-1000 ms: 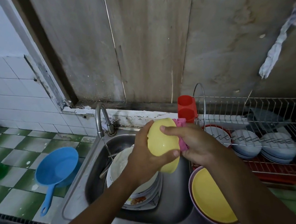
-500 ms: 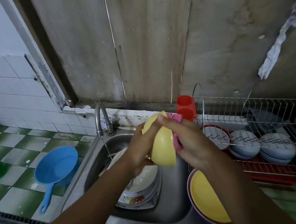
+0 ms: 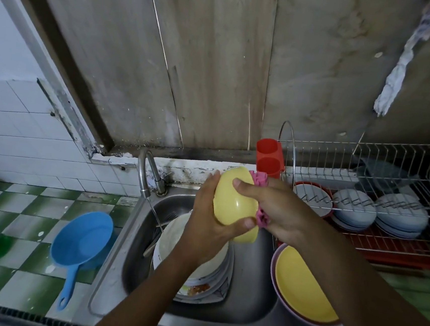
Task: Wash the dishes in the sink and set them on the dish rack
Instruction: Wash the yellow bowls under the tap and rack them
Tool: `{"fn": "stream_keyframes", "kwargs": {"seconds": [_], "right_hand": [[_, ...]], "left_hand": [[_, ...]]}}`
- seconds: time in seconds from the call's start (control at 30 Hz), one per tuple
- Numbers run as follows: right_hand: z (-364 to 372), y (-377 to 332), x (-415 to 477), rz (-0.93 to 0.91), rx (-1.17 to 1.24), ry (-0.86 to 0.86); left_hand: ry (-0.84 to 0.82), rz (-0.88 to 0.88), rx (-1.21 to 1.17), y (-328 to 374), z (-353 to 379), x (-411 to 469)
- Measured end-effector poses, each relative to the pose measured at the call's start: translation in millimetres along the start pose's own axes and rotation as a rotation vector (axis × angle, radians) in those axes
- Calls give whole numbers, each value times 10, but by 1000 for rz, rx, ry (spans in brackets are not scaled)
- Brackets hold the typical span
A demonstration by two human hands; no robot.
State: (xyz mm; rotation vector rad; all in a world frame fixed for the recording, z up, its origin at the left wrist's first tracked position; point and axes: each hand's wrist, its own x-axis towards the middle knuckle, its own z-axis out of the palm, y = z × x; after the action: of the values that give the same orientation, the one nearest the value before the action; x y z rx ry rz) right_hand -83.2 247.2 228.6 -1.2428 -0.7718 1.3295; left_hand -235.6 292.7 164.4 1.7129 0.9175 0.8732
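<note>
Gripping: your left hand (image 3: 206, 225) curls round the yellow bowl (image 3: 232, 204), above the sink (image 3: 252, 284).
Cloth: your right hand (image 3: 282, 211) pinches a pink cloth (image 3: 259, 179) against the bowl's wall, thumb outside.

Over the sink (image 3: 252, 284): one small yellow bowl (image 3: 233, 201), one pink cloth (image 3: 259, 179). In it: one plate stack (image 3: 172, 240), count unclear. Left: one blue dipper (image 3: 82, 238). Behind: one faucet (image 3: 145, 166), one red cutlery holder (image 3: 269, 157). Right: one large yellow bowl (image 3: 299, 284), one lilac bowl (image 3: 273, 268), one dish rack (image 3: 384, 245), two grey dish stacks (image 3: 353, 210).
</note>
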Motion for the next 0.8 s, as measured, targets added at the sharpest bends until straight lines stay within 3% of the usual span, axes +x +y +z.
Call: {"fn": "stream_keyframes", "kwargs": {"seconds": [0.07, 0.17, 0.27, 0.4, 0.5, 0.6, 0.7, 0.8], "right_hand": [[15, 22, -24, -135, -79, -22], [60, 24, -152, -236, -386, -131], [178, 108, -258, -265, -468, -174], [294, -93, -174, -119, 28, -36], [260, -151, -103, -28, 52, -40], [211, -128, -113, 77, 14, -118], [100, -282, -84, 162, 200, -151], [55, -322, -70, 173, 220, -105]], "left_hand": [[-6, -185, -165, 158, -64, 8], [-182, -565, -577, 442, -235, 140], [-223, -670, -655, 521, -311, 256], [-19, -494, -487, 455, -58, 211], [104, -493, -438, 523, -42, 187], [116, -436, -291, 528, -102, 156], [64, -129, -71, 376, -50, 17], [-22, 87, 90, 239, -135, -53]]}}
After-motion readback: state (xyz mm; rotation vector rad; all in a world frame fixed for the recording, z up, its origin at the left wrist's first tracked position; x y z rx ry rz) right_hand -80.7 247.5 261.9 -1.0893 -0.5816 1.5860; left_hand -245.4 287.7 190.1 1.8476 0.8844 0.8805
